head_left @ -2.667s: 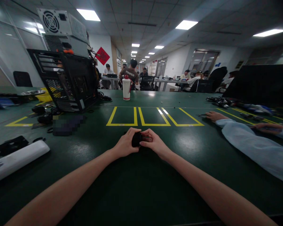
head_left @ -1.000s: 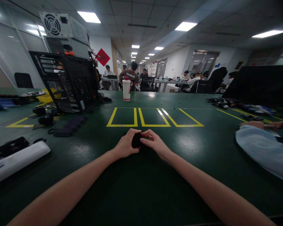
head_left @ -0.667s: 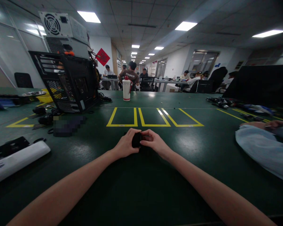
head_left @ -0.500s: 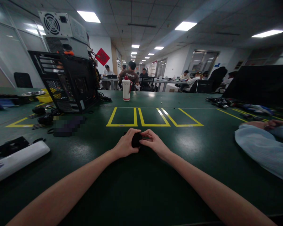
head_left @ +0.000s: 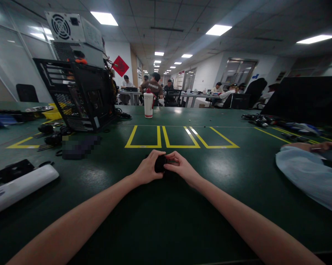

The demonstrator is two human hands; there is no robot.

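Head view: my left hand (head_left: 148, 170) and my right hand (head_left: 181, 168) meet at the middle of the green table (head_left: 166, 221), fingers curled narrow around one small black part (head_left: 160, 163) held between them. The left thumb lies over its top; the right fingertips (head_left: 168, 162) pinch its right side. What the part is I cannot tell; most of it is covered. In my judgement, work of this kind goes best with both wrists resting on the table, the left hand only steadying, the right applying small, even pressure, and the part kept low so it cannot drop far. Beyond the hands lie yellow marked boxes (head_left: 179, 137), then a white bottle (head_left: 148, 104). An open computer case (head_left: 77, 97) stands far left. A co-worker's sleeve (head_left: 306, 176) rests at right
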